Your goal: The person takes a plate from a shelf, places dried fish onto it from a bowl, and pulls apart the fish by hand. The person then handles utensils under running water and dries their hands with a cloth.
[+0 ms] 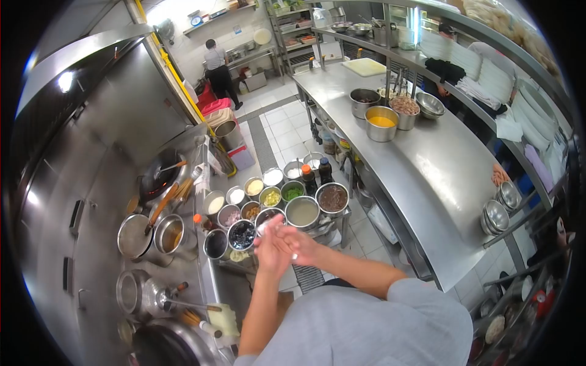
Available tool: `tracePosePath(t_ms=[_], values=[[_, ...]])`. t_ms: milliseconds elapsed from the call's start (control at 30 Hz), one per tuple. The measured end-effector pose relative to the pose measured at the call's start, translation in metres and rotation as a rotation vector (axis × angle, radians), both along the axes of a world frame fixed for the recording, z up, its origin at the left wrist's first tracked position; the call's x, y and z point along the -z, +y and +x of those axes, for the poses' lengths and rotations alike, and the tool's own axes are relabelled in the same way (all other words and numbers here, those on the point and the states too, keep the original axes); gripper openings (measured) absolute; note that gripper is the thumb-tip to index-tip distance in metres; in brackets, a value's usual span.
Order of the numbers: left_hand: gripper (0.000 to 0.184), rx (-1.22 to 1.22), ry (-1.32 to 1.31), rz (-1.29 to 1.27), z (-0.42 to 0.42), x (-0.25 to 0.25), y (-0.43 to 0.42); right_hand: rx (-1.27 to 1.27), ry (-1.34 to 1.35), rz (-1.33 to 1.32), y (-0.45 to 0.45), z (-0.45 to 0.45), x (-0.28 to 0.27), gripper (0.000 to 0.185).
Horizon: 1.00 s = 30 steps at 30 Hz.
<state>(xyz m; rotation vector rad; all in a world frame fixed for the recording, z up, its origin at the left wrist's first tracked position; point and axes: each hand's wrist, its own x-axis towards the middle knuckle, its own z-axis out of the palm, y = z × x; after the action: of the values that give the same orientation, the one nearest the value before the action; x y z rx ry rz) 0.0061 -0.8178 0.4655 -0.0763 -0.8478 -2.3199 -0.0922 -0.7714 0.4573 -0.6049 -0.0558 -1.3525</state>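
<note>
- Steel counter (421,183) lies at one o'clock.
- My left hand (272,253) and right hand (300,245) meet, fingers together; their grip I cannot tell.
- White scrap (295,257) at their five o'clock, black-filled pot (243,249) at ten.

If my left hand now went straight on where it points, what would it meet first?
Your left hand would probably meet the partly hidden metal container ahead, or pass above it; depth is unclear.

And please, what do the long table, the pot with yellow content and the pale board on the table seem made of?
Long table: metal, probably stainless steel; smooth grey surface with blurred reflections. Pot: likely also steel; silvery, shiny wall. Board: perhaps plastic; pale, even surface without visible grain, but wood is possible.
</note>
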Motion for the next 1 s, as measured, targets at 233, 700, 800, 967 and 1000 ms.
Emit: tracePosePath(t_ms=[233, 700, 800, 967, 1000], values=[[0.053, -1.562, -0.901, -1.682, 0.006, -0.011, -0.014, 0.129, -0.107, 0.441, 0.001, 0.03, 0.029, 0.039], [0.054, -0.178, -1.185, -1.211, 0.041, 0.077, -0.016, 1.014, 1.476, -0.542, -0.01, 0.003, 0.043, 0.029], [0.05, -0.62, -1.074, -1.002, 0.028, 0.015, 0.015, 0.773, 0.944, 0.184, -0.018, -0.01, 0.05, 0.04], [0.054, -0.916, -0.949, -1.319, 0.007, 0.02, -0.004, 0.251, 0.122, 0.379, -0.02, 0.012, 0.015, 0.063], [0.05, -0.959, -0.997, -1.38, 0.006, 0.017, -0.012, 0.18, 0.087, 0.294, -0.022, 0.011, 0.016, 0.059]])
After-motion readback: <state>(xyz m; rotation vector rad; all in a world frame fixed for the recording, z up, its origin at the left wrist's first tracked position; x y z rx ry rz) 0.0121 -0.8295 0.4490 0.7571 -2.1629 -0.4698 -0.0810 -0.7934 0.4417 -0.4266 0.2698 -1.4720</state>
